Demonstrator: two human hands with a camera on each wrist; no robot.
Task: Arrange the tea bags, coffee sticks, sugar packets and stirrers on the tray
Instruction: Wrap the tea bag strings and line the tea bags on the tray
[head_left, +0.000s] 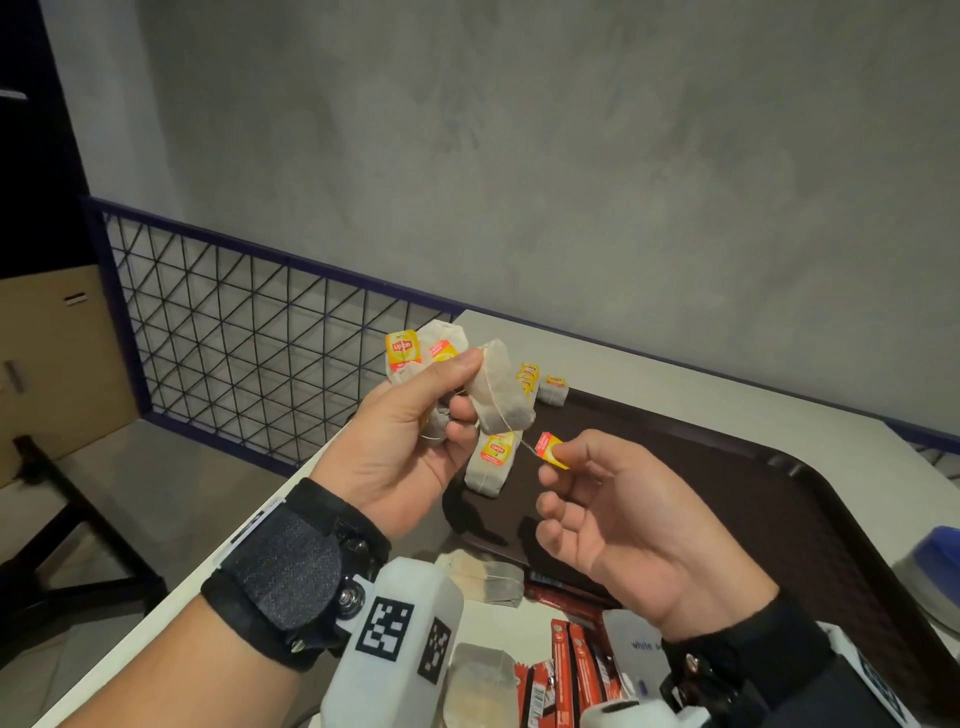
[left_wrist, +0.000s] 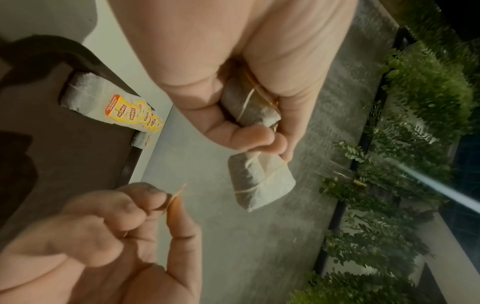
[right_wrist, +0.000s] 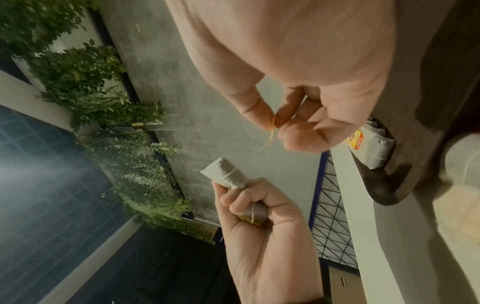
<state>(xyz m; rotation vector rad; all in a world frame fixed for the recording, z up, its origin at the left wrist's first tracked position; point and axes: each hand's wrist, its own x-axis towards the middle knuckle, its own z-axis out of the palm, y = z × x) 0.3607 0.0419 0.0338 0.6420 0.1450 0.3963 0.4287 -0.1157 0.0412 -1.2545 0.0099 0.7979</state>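
- Left hand (head_left: 410, 441) grips a bunch of tea bags (head_left: 498, 395) in the air above the tray (head_left: 779, 519)'s left edge; right hand (head_left: 623, 530) pinches one paper tag (head_left: 551, 450), its string running back to the bunch.
- Looks like untangling, so I'd pull that tag slowly and sideways; a yank could tear the string.
- Two tea bags already lie along the tray's left edge; line the freed one up beside them.
- Coffee sticks (head_left: 576, 670) wait on the desk (head_left: 701, 384), near edge.
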